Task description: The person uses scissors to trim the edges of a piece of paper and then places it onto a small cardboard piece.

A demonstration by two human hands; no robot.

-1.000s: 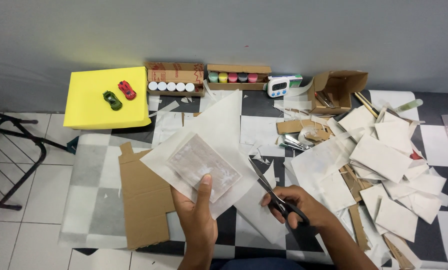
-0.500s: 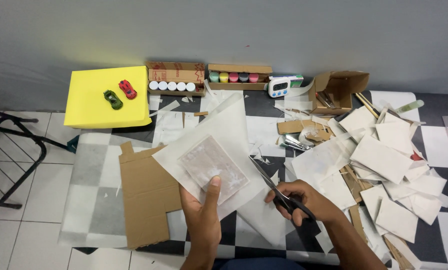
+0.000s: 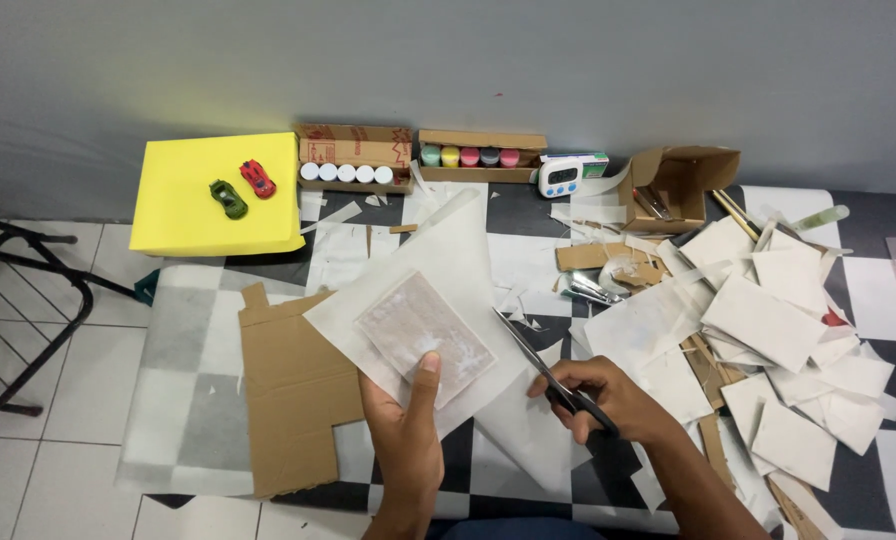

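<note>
The left hand [image 3: 405, 432] pinches a white sheet [image 3: 438, 290] near the desk's front edge, thumb on top and fingers beneath, holding it lifted and tilted so its edge meets the blades. A greyish rectangular patch [image 3: 423, 338] lies on the sheet just above the thumb. The right hand [image 3: 608, 398] is closed through the handles of the scissors [image 3: 548, 370], whose blades point up-left and touch the sheet's right edge; how far they are parted I cannot tell.

Flat brown cardboard [image 3: 293, 385] lies under the sheet on its left. To the right, a heap of cut white pieces [image 3: 768, 320] crowds the desk up to its right edge, just beside the right hand. Along the back edge stand 2 trays of paint pots [image 3: 408, 160], a small timer [image 3: 560, 177] and an open box [image 3: 683, 180]. At the back-left corner, 2 toy cars [image 3: 243, 188] sit on a yellow block [image 3: 183, 215].
</note>
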